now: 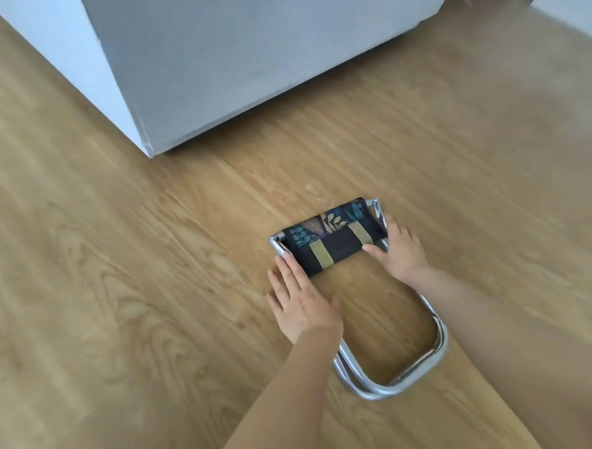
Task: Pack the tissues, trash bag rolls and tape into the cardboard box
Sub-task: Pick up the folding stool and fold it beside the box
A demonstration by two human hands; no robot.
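Observation:
No tissues, trash bag rolls, tape or cardboard box can be made out in the head view. A folded stool lies flat on the wooden floor, with a dark leaf-patterned fabric seat (333, 238) and a chrome tube frame (416, 375). My left hand (301, 301) lies over the left tube of the frame, just below the fabric, fingers straight and pressed down. My right hand (398, 251) holds the right end of the seat, fingers spread across the fabric and the tube.
A large white and grey cabinet (224, 70) stands on the floor at the back left, its corner close to the stool. A brown edge (495, 2) shows at the top right. Wooden floor (128, 288) spreads to the left and right.

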